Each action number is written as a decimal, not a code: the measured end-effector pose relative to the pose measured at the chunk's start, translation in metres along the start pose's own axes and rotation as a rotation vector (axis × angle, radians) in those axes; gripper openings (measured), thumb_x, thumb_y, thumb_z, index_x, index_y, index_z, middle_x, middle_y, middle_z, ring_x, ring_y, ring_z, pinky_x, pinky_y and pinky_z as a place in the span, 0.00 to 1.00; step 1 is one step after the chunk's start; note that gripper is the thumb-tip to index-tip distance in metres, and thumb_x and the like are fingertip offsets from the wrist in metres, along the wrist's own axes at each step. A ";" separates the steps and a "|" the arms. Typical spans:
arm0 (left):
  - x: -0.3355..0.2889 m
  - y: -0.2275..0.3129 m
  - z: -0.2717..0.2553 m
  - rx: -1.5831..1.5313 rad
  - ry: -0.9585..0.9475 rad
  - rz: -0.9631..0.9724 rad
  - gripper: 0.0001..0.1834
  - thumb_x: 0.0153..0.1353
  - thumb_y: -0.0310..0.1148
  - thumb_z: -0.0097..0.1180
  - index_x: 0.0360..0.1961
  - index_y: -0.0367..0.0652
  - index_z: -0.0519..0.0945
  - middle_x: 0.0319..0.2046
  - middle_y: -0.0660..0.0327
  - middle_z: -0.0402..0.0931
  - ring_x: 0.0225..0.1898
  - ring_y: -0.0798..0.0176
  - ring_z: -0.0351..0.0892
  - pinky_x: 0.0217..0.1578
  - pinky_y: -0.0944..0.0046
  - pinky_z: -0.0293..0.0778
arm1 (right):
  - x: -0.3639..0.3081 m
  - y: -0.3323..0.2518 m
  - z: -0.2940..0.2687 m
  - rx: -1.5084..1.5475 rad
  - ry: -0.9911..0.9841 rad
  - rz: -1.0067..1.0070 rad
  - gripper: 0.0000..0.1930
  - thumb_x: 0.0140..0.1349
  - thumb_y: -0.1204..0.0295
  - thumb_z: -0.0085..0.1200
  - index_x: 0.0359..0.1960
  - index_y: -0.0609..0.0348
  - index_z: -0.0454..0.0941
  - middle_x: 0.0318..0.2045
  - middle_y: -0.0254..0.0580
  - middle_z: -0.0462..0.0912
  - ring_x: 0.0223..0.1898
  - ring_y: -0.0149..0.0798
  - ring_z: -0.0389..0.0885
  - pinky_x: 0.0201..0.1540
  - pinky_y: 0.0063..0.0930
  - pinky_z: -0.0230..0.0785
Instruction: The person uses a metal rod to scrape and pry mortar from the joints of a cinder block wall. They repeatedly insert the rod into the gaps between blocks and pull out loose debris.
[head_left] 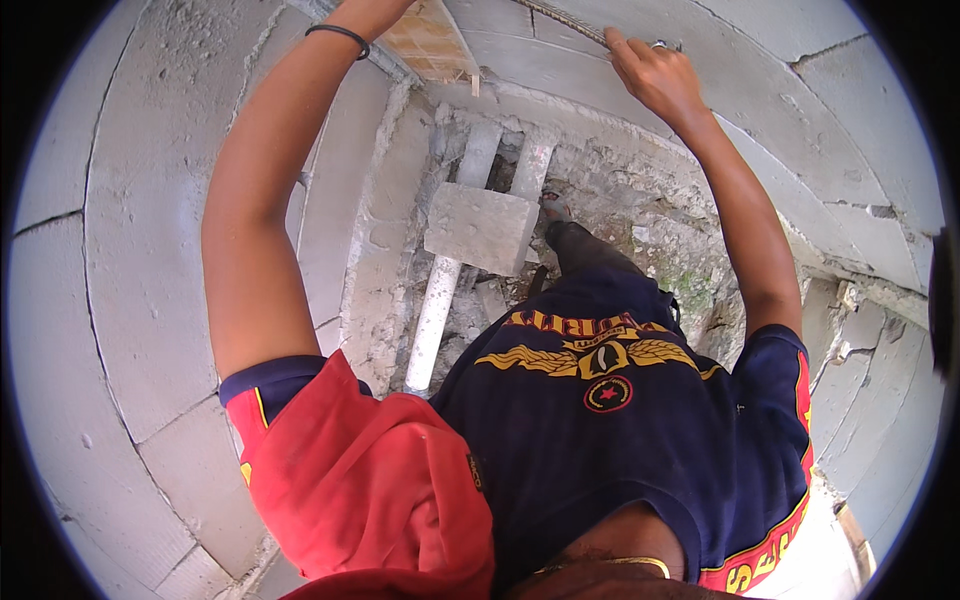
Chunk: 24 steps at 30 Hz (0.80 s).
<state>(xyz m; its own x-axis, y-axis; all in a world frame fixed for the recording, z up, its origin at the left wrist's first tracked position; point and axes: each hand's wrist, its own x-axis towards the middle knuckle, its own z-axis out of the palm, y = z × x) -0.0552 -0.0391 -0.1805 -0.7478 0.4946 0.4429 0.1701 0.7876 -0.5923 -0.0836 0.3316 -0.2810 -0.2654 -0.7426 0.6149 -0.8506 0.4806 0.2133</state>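
My right hand [655,80], with a ring on one finger, is raised at the top of the head view. Its fingers are closed on the end of a thin ribbed steel bar [565,20], which runs up and left out of the picture in front of the block wall. My left arm reaches up to the top edge, a black band round the wrist. Only the base of my left hand [378,10] shows; the fingers are cut off by the edge. Close beside it is an orange-brown wooden panel [428,42].
Grey block walls [150,250] stand close on both sides. Below lie a loose concrete block [480,228], a white pipe [435,320] and two pale, flat lengths running under the block. Rough, broken ground [650,235] surrounds my foot. A red cloth [370,470] hangs over my left shoulder.
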 end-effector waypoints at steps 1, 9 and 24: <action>-0.005 -0.002 -0.001 -0.004 0.048 -0.009 0.10 0.60 0.37 0.50 0.27 0.46 0.79 0.30 0.55 0.76 0.28 0.53 0.78 0.27 0.49 0.71 | -0.003 -0.004 0.000 -0.020 -0.015 0.027 0.18 0.61 0.65 0.56 0.53 0.51 0.74 0.24 0.36 0.79 0.18 0.42 0.80 0.19 0.36 0.72; 0.009 -0.001 -0.010 0.000 -0.214 -0.215 0.13 0.62 0.40 0.49 0.29 0.42 0.78 0.34 0.50 0.78 0.27 0.46 0.78 0.29 0.47 0.73 | 0.048 -0.116 -0.034 -0.083 -0.094 0.247 0.13 0.52 0.72 0.52 0.39 0.63 0.79 0.16 0.41 0.78 0.15 0.39 0.79 0.15 0.33 0.70; 0.018 0.013 -0.030 0.034 -0.204 -0.175 0.12 0.63 0.38 0.49 0.28 0.42 0.76 0.23 0.48 0.74 0.24 0.44 0.75 0.26 0.45 0.68 | 0.051 -0.026 -0.013 0.003 -0.022 0.125 0.06 0.50 0.71 0.53 0.22 0.59 0.77 0.16 0.48 0.79 0.18 0.45 0.81 0.16 0.43 0.70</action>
<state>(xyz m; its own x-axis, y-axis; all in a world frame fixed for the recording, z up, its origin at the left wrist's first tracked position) -0.0472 -0.0093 -0.1602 -0.8785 0.2646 0.3978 0.0076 0.8403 -0.5420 -0.0691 0.2874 -0.2452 -0.3791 -0.6869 0.6200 -0.8115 0.5688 0.1339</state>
